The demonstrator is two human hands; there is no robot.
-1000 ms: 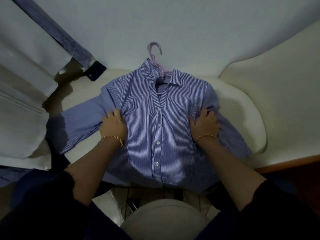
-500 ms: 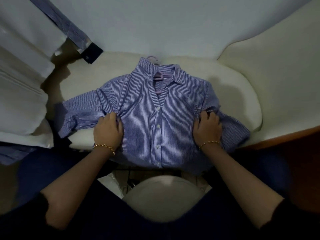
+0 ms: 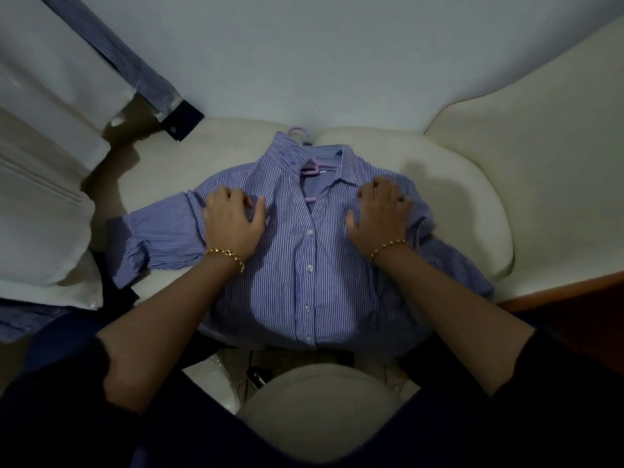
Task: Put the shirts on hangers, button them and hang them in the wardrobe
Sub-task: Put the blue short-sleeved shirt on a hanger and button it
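Left hand [image 3: 233, 224]: it is gripping the left shoulder of the shirt [image 3: 309, 282], with the fingers bent down into the cloth and the thumb spread out over the front panel. Right hand [image 3: 381, 214]: it is doing the same at the right shoulder, fingers curled and thumb splayed towards the middle. A gold bracelet [image 3: 226, 256] is sitting on the left wrist, and another is on the right.

Judgement: both hands are taking hold at the shoulders because the arms of the hanger [image 3: 309, 165] are lying underneath, so cloth and hanger can be seated or lifted as one.

The striped shirt is lying face up on a cream seat cushion [image 3: 456, 214], collar far and hem near, with the hem hanging over the near edge. Its sleeves are spreading out to the left and right. The pink hanger is showing inside the open collar, and its hook is poking out beyond the collar towards the wall.

Four buttons [image 3: 308, 267] are sitting down the closed front. The neck is standing open in a V, so the top fastening appears undone. Buttoning is therefore looking nearly complete and hanging is not yet done. No wardrobe is in view.

Surroundings: a white cloth [image 3: 40, 197] is lying on the left, and a second striped sleeve with a dark cuff [image 3: 182, 120] is hanging at the far left.
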